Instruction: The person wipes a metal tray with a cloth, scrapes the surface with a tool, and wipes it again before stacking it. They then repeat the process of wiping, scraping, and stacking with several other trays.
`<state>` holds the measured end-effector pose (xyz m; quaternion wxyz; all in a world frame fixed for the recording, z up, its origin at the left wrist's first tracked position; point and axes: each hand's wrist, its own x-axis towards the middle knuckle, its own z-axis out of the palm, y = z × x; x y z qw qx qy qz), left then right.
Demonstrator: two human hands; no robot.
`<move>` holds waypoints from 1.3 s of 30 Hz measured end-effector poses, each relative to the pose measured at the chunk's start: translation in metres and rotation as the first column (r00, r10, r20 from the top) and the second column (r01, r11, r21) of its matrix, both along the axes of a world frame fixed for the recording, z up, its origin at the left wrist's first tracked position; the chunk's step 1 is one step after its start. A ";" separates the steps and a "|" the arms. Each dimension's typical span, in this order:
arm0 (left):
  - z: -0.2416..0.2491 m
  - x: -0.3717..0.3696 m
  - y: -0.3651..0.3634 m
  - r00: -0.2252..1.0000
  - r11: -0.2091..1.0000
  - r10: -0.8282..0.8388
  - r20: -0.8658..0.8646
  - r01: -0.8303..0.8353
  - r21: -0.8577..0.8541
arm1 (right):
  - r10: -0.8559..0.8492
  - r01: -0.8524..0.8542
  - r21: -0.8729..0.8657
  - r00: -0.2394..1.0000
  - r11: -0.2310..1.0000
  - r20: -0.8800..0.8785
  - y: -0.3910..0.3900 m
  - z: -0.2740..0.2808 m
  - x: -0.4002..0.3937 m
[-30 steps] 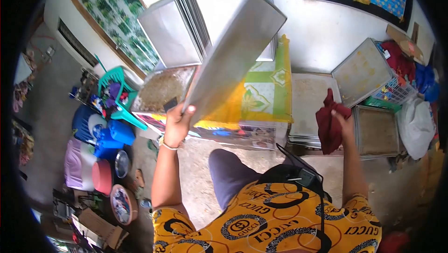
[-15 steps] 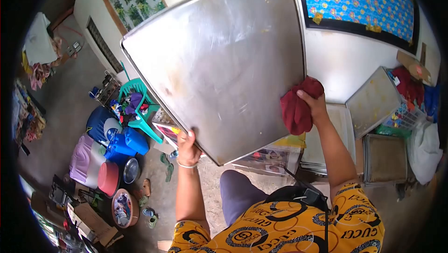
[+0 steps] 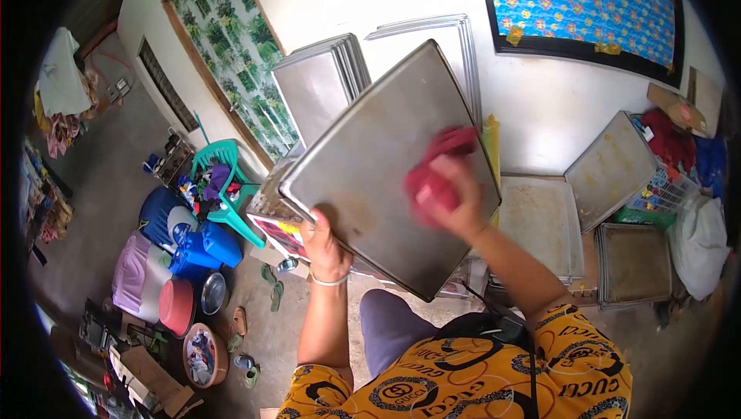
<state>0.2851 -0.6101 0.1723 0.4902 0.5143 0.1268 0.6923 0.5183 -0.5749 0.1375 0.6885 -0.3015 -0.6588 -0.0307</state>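
A large flat metal baking tray point(image 3: 370, 164) is held up tilted in front of me, its face scuffed and brownish in places. My left hand point(image 3: 325, 251) grips its lower left edge, thumb over the rim and the other fingers hidden behind. A dark red cloth point(image 3: 432, 176) is bunched in my right hand point(image 3: 457, 204) and lies against the right part of the tray's face. Hand and cloth are blurred by motion.
Stacked trays point(image 3: 328, 83) lean on the wall behind; more trays point(image 3: 540, 226) lie at right beside a leaning stained tray point(image 3: 614, 172). At left stand a green chair point(image 3: 224, 160) with clothes, blue jugs point(image 3: 207, 245) and a basin of laundry point(image 3: 206, 353).
The tray has tipped and dropped lower, uncovering the stacked trays behind. My right hand has moved the cloth left from the tray's right edge onto its face.
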 end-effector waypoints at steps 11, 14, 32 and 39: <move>-0.008 0.004 -0.026 0.990 0.993 -0.022 -0.137 0.037 0.109 | -0.086 -0.080 0.343 0.892 0.936 0.444 -0.062 0.032 -0.045; 0.002 0.007 -0.053 0.968 0.983 0.173 -0.181 -0.158 0.093 | 0.096 -0.115 0.196 0.990 0.974 0.105 -0.047 0.053 -0.013; 0.044 -0.078 -0.045 0.626 0.994 0.035 -0.779 -0.106 -0.040 | 0.227 -0.223 -0.109 0.974 0.969 0.025 0.018 0.167 0.027; 0.045 -0.054 -0.073 0.700 0.936 0.227 -0.677 -0.349 -0.046 | 0.218 -0.225 0.009 0.951 0.974 0.217 0.010 0.180 -0.040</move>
